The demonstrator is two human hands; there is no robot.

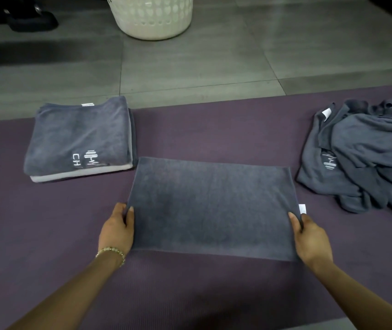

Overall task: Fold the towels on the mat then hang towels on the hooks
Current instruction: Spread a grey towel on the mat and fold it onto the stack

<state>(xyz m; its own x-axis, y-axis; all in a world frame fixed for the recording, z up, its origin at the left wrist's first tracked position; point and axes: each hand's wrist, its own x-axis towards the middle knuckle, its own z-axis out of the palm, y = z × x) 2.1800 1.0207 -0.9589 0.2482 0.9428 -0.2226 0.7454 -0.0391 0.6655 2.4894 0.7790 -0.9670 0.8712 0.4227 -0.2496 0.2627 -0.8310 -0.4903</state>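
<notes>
A dark grey towel (210, 206) lies flat as a wide rectangle in the middle of the purple mat (190, 129). My left hand (117, 228) pinches its left edge, thumb on top. At the right edge, just below a small white label, my right hand (309, 236) pinches the towel the same way. To the left sits a neat stack of folded towels (80, 139), dark grey on top with a white logo and a lighter one at the bottom. A heap of unfolded grey towels (366, 153) lies at the right end of the mat.
A white perforated laundry basket (152, 15) stands on the grey tiled floor beyond the mat. A dark shoe (32, 20) shows at the top left. No hooks are in view.
</notes>
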